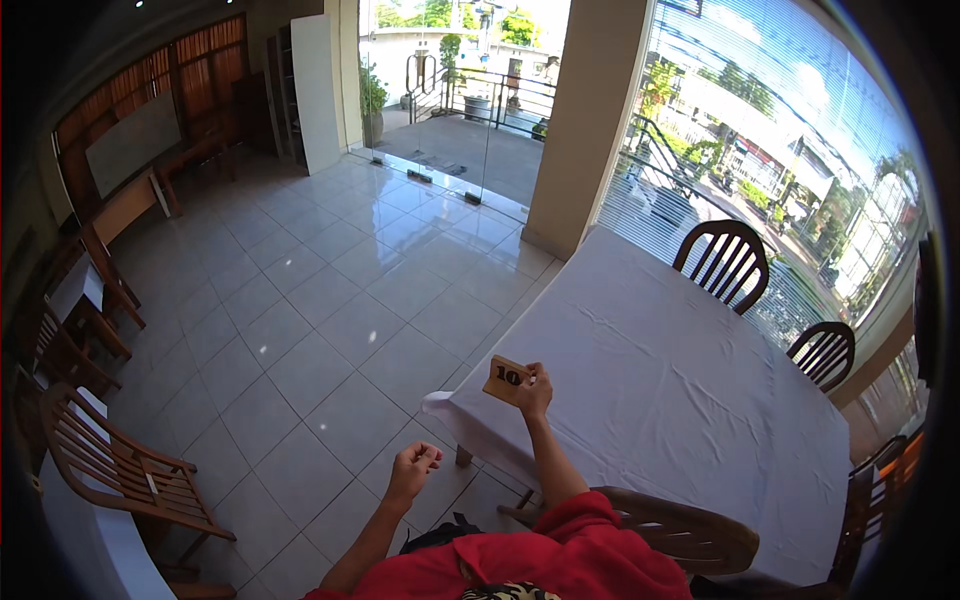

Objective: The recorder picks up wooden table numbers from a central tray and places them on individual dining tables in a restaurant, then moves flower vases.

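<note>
My right hand [535, 390] grips a small wooden table-number sign [502, 379] by its right edge. A large black number is on the sign's face. Both are over the near left part of a table with a white tablecloth [637, 360]; whether the sign touches the cloth I cannot tell. To the left, my left hand [414, 469] is off the table, above the tiled floor, its fingers curled together. A small pink-red patch shows at its fingertips, too small to make out.
A wooden chair [660, 525] stands close at my right, against the table. Slatted chairs [724, 262] line its far side by the window. Another wooden chair [127, 465] is at left. Beyond the tiled floor [337, 300] are glass doors [450, 150] and a pillar [577, 127].
</note>
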Motion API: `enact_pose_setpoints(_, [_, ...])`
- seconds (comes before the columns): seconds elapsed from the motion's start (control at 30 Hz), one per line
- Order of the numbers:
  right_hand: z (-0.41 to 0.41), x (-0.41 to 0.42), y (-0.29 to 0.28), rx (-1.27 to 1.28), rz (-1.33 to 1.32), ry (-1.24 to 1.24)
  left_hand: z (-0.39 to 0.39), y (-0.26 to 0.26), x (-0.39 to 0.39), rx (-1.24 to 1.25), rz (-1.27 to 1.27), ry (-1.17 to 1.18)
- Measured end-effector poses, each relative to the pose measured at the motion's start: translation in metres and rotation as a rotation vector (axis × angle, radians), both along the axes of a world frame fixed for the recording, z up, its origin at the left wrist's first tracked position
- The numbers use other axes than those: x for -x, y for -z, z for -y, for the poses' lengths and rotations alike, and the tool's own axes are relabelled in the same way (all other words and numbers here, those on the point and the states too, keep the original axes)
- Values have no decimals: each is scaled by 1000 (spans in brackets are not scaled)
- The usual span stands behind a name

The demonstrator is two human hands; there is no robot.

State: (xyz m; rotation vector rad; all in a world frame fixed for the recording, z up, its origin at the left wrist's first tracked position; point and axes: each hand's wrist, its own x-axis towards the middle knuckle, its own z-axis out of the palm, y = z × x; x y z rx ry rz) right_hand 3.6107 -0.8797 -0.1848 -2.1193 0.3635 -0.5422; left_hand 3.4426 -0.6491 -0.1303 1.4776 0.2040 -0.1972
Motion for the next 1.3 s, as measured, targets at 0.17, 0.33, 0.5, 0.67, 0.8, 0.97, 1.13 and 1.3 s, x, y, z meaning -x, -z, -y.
enact_pose_setpoints(0.17, [12,-2,33,65,-18,30,1,11,-24,-25,-52,73])
enact_pose_setpoints(0.33, [8,1,28,89,-1,23,5,13,-35,-1,-76,136])
enact_pose_setpoints(0.5, [10,-1,32,102,20,27,9,14,-41,2,-71,180])
enact_pose_setpoints(0.67, [9,3,20,40,-31,32,8,13,-37,19,-69,195])
enact_pose_setpoints(0.8, [8,2,24,68,-9,65,1,18,-30,-4,-89,198])
enact_pose_setpoints(0.97, [20,-10,20,62,28,104,-8,21,-23,16,-103,171])
enact_pose_setpoints(1.13, [37,-15,33,113,4,68,-15,19,-21,-2,-109,166])
enact_pose_setpoints(1.3, [42,-15,35,131,-51,25,-17,19,-23,-22,-90,182])
